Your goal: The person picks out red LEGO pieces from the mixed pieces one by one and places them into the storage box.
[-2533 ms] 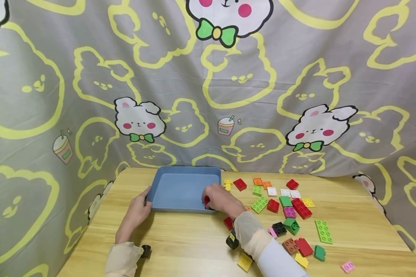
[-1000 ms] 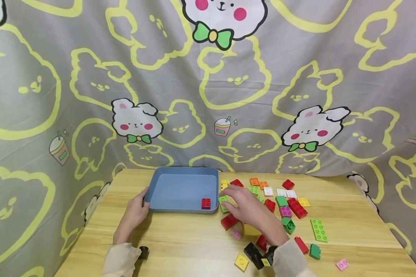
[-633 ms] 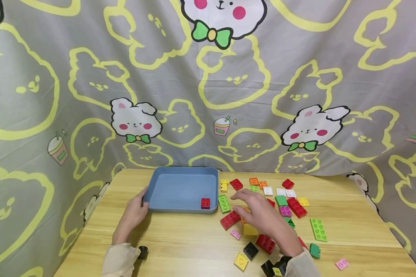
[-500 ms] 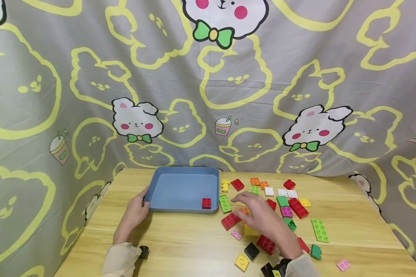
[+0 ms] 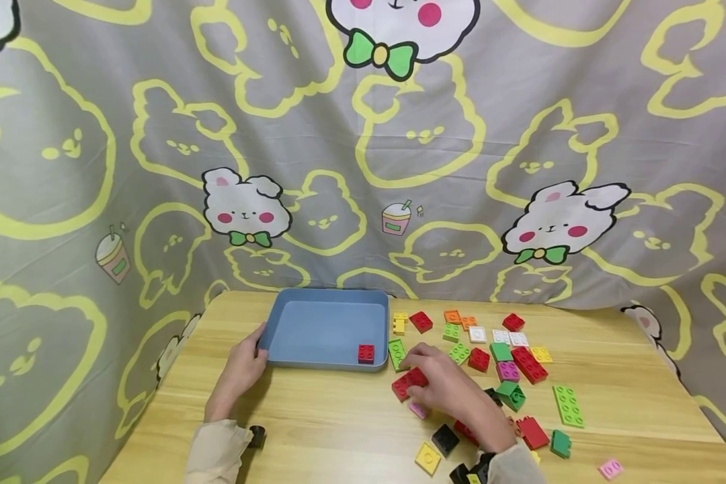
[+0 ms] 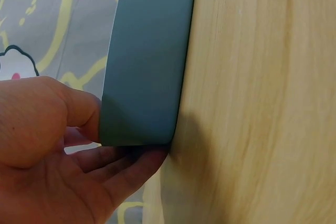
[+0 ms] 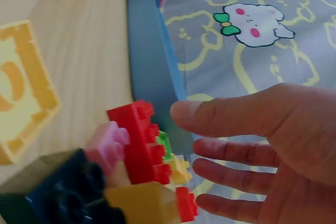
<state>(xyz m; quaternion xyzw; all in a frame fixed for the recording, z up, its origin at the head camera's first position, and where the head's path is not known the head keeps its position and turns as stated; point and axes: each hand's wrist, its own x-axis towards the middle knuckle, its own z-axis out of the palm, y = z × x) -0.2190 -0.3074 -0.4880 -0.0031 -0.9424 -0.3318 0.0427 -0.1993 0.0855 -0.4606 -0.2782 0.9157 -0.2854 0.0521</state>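
Observation:
My left hand (image 5: 243,364) grips the left front corner of the blue tray (image 5: 320,366); in the left wrist view its thumb lies at the rim and its fingers (image 6: 131,174) bend in at the tray's end. A red brick (image 5: 366,353) sits inside the tray's right front corner. Over a long red brick (image 5: 402,388) hovers my right hand (image 5: 444,383), fingers and thumb apart, holding nothing. In the right wrist view that long red brick (image 7: 134,142) stands just beyond the fingertips, beside a pink brick (image 7: 106,146) and a yellow block (image 7: 144,203).
Several coloured bricks lie scattered to the tray's right, among them a light green plate (image 5: 567,406), a green brick (image 5: 511,395) and white pieces (image 5: 476,334). A black brick (image 5: 445,439) and a yellow plate (image 5: 427,458) lie nearer. A patterned cloth (image 5: 339,168) hangs behind the table.
My right hand released a red brick in the tray's corner and withdrew to the right. Since then it has lowered over the long red brick. The left hand keeps its hold on the tray.

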